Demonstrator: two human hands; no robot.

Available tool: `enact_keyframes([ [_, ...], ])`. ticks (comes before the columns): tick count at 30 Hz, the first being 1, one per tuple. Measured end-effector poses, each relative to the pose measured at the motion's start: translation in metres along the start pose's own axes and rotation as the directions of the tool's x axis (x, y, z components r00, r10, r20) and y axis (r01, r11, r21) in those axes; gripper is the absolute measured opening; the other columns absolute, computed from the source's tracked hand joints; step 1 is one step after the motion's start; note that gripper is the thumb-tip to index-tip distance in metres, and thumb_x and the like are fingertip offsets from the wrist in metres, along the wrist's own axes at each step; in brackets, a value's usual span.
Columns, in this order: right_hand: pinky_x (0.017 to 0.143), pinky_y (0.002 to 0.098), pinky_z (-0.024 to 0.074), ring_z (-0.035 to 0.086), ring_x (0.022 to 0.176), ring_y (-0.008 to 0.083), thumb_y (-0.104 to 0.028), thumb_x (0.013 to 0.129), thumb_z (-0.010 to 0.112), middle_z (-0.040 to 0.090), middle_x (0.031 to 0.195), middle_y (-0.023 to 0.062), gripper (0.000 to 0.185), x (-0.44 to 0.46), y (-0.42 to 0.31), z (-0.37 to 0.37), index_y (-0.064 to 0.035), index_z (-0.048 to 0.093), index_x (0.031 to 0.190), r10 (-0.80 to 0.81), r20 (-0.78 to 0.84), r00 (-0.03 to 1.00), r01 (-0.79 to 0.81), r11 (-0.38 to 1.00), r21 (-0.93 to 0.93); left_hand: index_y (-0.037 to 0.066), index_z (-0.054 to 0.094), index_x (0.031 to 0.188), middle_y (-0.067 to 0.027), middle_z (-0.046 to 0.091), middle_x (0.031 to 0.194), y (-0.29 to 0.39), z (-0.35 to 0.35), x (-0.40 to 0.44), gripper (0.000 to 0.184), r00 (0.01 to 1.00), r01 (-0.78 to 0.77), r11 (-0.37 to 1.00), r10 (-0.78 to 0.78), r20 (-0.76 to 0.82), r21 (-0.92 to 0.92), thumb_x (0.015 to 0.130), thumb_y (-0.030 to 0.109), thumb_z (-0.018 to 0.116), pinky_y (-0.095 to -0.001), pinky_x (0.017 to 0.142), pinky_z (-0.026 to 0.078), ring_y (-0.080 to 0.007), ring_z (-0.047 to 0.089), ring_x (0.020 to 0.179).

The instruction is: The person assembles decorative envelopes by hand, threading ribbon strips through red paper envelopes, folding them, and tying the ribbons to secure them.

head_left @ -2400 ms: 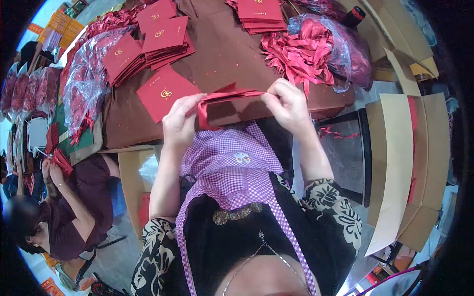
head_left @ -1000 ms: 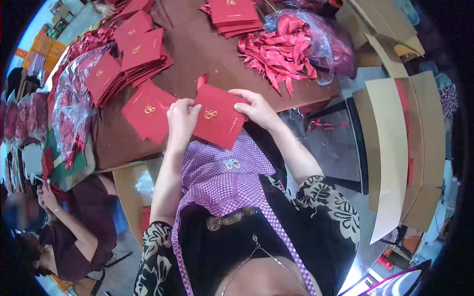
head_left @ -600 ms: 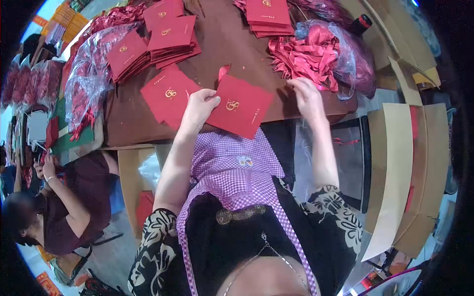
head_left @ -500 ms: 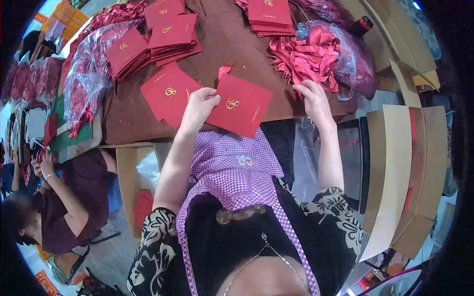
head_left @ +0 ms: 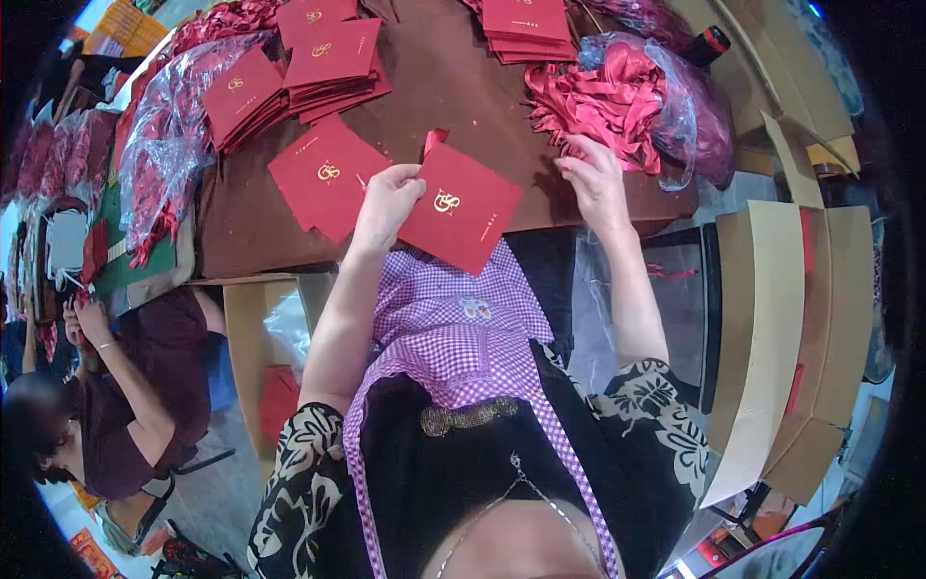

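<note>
My left hand (head_left: pixel 388 205) pinches the left edge of a red square card (head_left: pixel 460 207) with a gold emblem, tilted above the near edge of the table. A short red ribbon end (head_left: pixel 435 141) sticks out at the card's top corner. Beneath and to the left lie overlapping red cards (head_left: pixel 323 177) of the same kind. At the lower left edge of a loose pile of red satin ribbons (head_left: pixel 622 101) is my right hand (head_left: pixel 598 185), its fingers bent and somewhat apart. I see no ribbon clearly gripped in it.
Stacks of red cards stand at the back left (head_left: pixel 333 58) and back centre (head_left: pixel 527 24) of the brown-covered table (head_left: pixel 449 92). Plastic bags (head_left: pixel 169 135) flank the work area. Open cardboard boxes (head_left: pixel 762 357) stand at right. Another person (head_left: pixel 145 386) sits at left.
My right hand has moved slightly up and left along the ribbon pile, its fingers spreading a little. My left hand still holds the card, almost unmoved.
</note>
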State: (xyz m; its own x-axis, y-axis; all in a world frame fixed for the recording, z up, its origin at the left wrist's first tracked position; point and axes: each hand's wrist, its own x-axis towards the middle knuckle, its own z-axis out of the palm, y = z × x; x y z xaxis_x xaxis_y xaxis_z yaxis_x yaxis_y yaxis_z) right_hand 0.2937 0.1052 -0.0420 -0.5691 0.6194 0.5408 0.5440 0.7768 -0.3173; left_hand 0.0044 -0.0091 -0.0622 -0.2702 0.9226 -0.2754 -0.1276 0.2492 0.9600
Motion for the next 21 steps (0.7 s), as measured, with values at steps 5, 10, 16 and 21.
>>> enact_keyframes([
  [5,0.088,0.0359,0.0439,0.060,0.094,0.0235,-0.003,0.081,0.062,0.067,0.094,0.0073,0.018,0.027,-0.059,0.031,-0.0047,0.066,0.099,0.001,-0.009,1.000,0.003,0.922,0.388,-0.009,0.060,0.109,-0.0110,0.067,0.091,-0.001,0.005,0.000,0.028,0.996,-0.037,0.995,0.045,-0.074,0.097,0.088,0.009,0.059,-0.0251,0.071,0.052,-0.0142,0.063,0.079],
  [10,0.080,0.0352,0.0439,0.059,0.087,0.0248,-0.010,0.081,0.064,0.064,0.087,0.0084,0.013,0.042,-0.096,0.070,-0.0039,0.063,0.093,0.144,0.138,0.980,-0.195,0.833,0.518,-0.007,0.061,0.107,-0.0101,0.067,0.090,-0.010,0.002,0.004,0.026,0.996,-0.039,0.998,0.043,-0.078,0.056,0.088,0.010,0.061,-0.0243,0.070,0.051,-0.0127,0.063,0.078],
  [16,0.079,0.0359,0.0398,0.058,0.083,0.0246,-0.013,0.080,0.065,0.061,0.082,0.0070,0.010,0.045,-0.093,0.086,-0.0054,0.062,0.085,0.027,0.051,0.998,-0.042,0.941,0.336,-0.007,0.061,0.107,-0.0078,0.067,0.089,-0.005,0.005,-0.001,0.026,0.991,-0.071,0.996,0.077,-0.109,0.054,0.086,0.008,0.062,-0.0222,0.070,0.050,-0.0102,0.061,0.077],
  [21,0.076,0.0363,0.0386,0.058,0.081,0.0243,-0.013,0.079,0.065,0.061,0.080,0.0064,0.009,0.046,-0.095,0.087,-0.0051,0.061,0.081,0.029,0.001,1.000,-0.028,0.940,0.341,-0.008,0.060,0.109,-0.0065,0.066,0.088,0.002,0.013,-0.007,0.028,0.984,-0.088,0.990,0.103,-0.148,0.106,0.085,0.007,0.063,-0.0210,0.070,0.049,-0.0088,0.060,0.077],
])
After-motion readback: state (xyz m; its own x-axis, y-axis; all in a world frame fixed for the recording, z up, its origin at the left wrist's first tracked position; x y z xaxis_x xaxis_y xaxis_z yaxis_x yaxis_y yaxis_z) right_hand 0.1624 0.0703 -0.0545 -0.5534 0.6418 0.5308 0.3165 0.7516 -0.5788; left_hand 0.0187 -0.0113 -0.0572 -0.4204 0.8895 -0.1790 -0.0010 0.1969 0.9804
